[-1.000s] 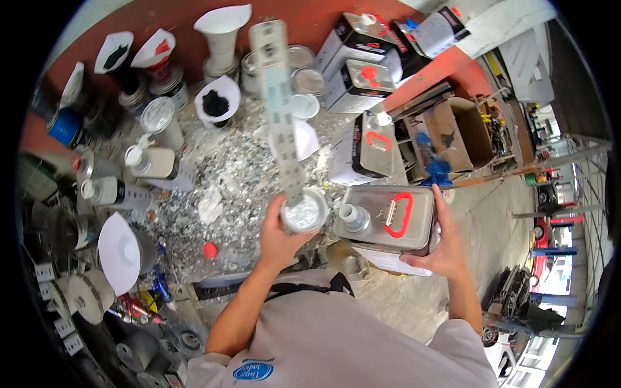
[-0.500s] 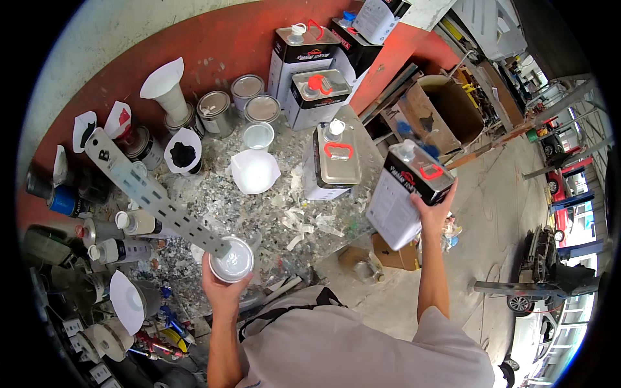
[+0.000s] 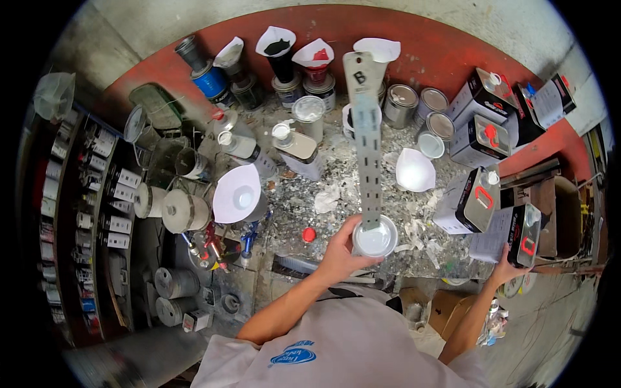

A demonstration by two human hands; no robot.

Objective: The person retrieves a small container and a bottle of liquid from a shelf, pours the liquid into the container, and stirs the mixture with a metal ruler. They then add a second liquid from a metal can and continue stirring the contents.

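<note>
My left hand (image 3: 341, 255) is closed round a translucent cup (image 3: 381, 240) of pale, whitish liquid at the table's front edge. A long slotted metal mixing stick (image 3: 367, 142) stands in the cup, leaning upward and away from me. Off to the right, my right hand (image 3: 508, 268) grips a rectangular metal can (image 3: 516, 236), black and white with a red handle. The can is tilted at the table's right corner; whether it touches the table I cannot tell. Just behind it stands a similar can (image 3: 471, 200) with a white cap.
On the paint-spattered table (image 3: 336, 168) lie a red cap (image 3: 309, 235) and a paper strainer (image 3: 415, 171). Paint tins (image 3: 401, 103) and paper funnels line the red wall. White-capped bottles (image 3: 299, 150) and spray guns (image 3: 215, 246) stand left; cardboard boxes (image 3: 449, 310) sit below right.
My view has swung left, bringing the shelves and more of the table into sight. The can in my right hand has come in close beside the standing can. Both hands keep their hold.
</note>
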